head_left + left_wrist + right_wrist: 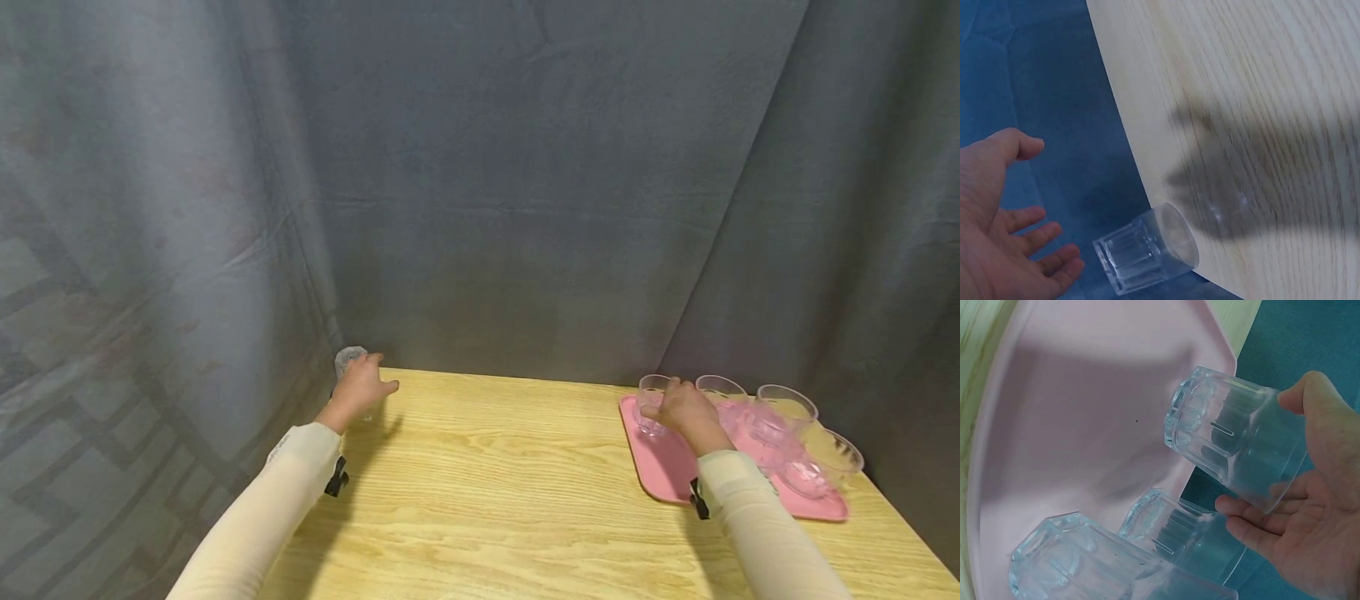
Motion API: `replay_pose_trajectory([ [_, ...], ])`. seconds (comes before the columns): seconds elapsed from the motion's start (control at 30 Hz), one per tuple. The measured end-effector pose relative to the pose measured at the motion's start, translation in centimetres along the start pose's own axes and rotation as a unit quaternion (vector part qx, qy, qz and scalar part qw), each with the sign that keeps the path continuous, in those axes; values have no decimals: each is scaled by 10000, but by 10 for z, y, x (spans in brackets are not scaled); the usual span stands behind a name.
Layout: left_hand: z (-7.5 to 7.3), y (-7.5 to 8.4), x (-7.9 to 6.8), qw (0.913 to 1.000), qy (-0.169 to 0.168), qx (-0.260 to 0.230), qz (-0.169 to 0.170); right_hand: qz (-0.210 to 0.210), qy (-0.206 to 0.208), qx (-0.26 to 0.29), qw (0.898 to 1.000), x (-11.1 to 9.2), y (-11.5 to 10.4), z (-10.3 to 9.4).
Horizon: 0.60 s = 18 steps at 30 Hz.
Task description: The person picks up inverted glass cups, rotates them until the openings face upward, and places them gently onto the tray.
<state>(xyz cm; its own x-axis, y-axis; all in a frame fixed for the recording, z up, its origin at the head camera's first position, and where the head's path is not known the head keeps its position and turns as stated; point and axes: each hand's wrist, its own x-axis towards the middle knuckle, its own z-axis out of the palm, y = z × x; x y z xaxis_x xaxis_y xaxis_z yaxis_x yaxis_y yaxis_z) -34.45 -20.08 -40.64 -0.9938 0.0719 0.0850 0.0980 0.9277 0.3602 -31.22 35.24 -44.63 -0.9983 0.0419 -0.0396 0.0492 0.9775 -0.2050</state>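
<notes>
At the far left corner of the table, a clear tumbler (1141,250) stands upside down, its rim on the wood. Beside it my left hand (360,387) is spread with thumb and fingers apart; in the left wrist view a gap separates the fingers (1047,240) from the tumbler. My right hand (684,408) grips another clear tumbler (1229,434) near its rim, thumb on one side and fingers on the other. This one is upright at the far left corner of the pink tray (662,471); whether its base touches the tray I cannot tell.
Several more clear tumblers stand on the tray's right and back part, including a tumbler (783,408) behind and another tumbler (825,462) at the right. A grey curtain (510,208) hangs behind the wooden table (480,483) and along its left side.
</notes>
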Motion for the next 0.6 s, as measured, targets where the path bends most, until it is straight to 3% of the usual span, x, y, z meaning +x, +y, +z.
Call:
replay_pose_trajectory([
  [0.6, -6, -21, 5, 9993, 289, 164, -178, -40, 8, -43, 10000, 0, 1, 2],
])
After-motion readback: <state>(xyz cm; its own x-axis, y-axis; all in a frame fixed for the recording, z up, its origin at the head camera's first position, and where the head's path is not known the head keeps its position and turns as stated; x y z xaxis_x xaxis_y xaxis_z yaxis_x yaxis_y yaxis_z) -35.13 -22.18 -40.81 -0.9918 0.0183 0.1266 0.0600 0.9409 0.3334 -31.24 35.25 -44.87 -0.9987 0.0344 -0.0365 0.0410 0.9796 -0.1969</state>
